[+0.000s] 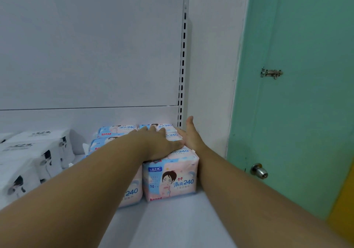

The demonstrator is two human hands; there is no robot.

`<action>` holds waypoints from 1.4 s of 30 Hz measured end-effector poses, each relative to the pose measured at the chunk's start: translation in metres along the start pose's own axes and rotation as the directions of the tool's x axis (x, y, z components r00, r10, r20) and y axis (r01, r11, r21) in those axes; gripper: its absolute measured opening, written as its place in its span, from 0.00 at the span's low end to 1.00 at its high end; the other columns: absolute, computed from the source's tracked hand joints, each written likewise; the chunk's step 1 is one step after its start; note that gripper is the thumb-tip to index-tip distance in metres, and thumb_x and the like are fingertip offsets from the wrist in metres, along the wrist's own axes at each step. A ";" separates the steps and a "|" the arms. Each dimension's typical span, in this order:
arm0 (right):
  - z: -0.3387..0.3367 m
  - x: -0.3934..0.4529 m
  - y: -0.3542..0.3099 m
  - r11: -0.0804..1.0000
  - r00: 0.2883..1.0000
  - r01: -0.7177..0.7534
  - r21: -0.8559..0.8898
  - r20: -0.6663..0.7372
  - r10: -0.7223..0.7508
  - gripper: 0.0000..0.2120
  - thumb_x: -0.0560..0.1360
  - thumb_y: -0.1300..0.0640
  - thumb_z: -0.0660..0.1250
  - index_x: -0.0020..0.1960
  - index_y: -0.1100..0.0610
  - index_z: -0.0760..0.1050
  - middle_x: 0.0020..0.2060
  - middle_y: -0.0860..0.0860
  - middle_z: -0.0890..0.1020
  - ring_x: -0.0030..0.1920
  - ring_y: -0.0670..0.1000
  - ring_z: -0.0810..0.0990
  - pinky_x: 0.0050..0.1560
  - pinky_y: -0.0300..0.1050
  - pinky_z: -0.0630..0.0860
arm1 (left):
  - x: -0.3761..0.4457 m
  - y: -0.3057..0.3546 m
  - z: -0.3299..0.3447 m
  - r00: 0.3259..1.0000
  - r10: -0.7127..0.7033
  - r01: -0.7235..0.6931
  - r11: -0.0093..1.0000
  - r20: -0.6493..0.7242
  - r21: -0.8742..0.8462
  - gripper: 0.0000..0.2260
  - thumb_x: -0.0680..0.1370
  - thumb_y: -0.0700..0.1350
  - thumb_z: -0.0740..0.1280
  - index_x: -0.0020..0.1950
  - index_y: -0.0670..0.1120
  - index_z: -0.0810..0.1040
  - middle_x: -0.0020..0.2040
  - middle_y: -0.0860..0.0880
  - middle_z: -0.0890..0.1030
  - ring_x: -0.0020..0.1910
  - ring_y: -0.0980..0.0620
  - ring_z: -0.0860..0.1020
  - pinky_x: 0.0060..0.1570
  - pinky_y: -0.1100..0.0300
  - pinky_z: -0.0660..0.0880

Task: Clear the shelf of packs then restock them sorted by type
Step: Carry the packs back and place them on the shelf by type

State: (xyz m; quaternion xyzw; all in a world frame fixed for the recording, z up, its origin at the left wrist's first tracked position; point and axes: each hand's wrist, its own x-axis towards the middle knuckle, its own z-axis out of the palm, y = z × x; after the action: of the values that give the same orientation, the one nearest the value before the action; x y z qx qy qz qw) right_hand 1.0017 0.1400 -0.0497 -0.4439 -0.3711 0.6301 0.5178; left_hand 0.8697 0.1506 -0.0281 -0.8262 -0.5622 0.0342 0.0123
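Pink packs (170, 178) sit at shelf (172, 219) right end, rows running front-to-back. Left hand (161, 144) flat on top, right hand (191, 134) flat against the right side; neither grips.

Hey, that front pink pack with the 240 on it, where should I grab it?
Grip the front pink pack across its two short sides, coming from the front. Its right side is free where the right hand lies flat; the left side abuts a neighbouring pack, so slide it forward first.
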 end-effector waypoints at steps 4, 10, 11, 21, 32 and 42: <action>-0.006 -0.012 -0.001 0.999 1.000 -0.008 -0.050 -0.014 0.008 0.42 0.76 0.29 0.38 0.74 0.55 0.66 0.65 0.54 0.77 0.63 0.56 0.77 0.48 0.48 0.76 | 0.002 0.000 -0.001 1.000 0.001 -0.001 1.000 0.009 -0.002 0.55 0.58 0.80 0.36 0.80 0.52 0.51 0.79 0.43 0.55 0.78 0.40 0.54 0.74 0.37 0.49; -0.001 -0.033 0.011 0.997 1.000 0.005 0.074 0.011 -0.005 0.40 0.76 0.28 0.42 0.73 0.54 0.67 0.65 0.57 0.78 0.61 0.60 0.79 0.55 0.50 0.76 | -0.006 0.003 -0.003 1.000 -0.015 0.015 0.999 -0.002 -0.032 0.52 0.61 0.78 0.38 0.80 0.51 0.52 0.79 0.41 0.56 0.77 0.39 0.55 0.74 0.37 0.50; 0.002 -0.035 0.009 0.998 1.000 0.006 0.060 -0.006 -0.006 0.40 0.76 0.29 0.41 0.75 0.53 0.66 0.66 0.57 0.77 0.61 0.60 0.78 0.54 0.50 0.76 | -0.007 0.004 -0.005 1.000 -0.018 0.018 0.999 0.000 -0.034 0.53 0.61 0.78 0.38 0.80 0.51 0.51 0.79 0.41 0.56 0.77 0.39 0.55 0.74 0.37 0.51; -0.004 -0.057 0.014 0.996 0.997 0.058 0.072 -0.055 -0.054 0.38 0.77 0.29 0.42 0.52 0.58 0.78 0.53 0.59 0.84 0.51 0.56 0.84 0.45 0.46 0.79 | -0.056 0.014 -0.030 0.982 0.162 -0.171 0.981 -0.099 -0.088 0.38 0.77 0.70 0.52 0.81 0.50 0.49 0.80 0.46 0.53 0.79 0.45 0.53 0.75 0.46 0.52; 0.005 -0.044 0.015 0.988 0.999 0.047 0.147 -0.035 -0.042 0.43 0.75 0.27 0.40 0.69 0.56 0.72 0.55 0.55 0.83 0.53 0.56 0.82 0.48 0.49 0.80 | -0.065 0.017 -0.005 0.981 0.190 -0.183 0.970 -0.030 0.159 0.55 0.67 0.75 0.63 0.80 0.48 0.40 0.81 0.44 0.48 0.79 0.43 0.47 0.76 0.43 0.52; 0.001 -0.034 0.013 0.998 0.997 0.057 -0.003 -0.055 -0.058 0.37 0.77 0.29 0.40 0.69 0.51 0.70 0.55 0.52 0.82 0.33 0.53 0.84 0.28 0.42 0.80 | -0.059 0.015 -0.001 0.984 0.170 -0.161 0.977 -0.051 0.138 0.55 0.67 0.76 0.62 0.80 0.48 0.40 0.81 0.44 0.46 0.80 0.44 0.47 0.77 0.45 0.50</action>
State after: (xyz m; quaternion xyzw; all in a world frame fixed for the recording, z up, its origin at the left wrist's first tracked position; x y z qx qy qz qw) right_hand 0.9994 0.1046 -0.0554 -0.4507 -0.3700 0.6022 0.5453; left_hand 0.8625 0.0905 -0.0258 -0.8681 -0.4873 0.0470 0.0822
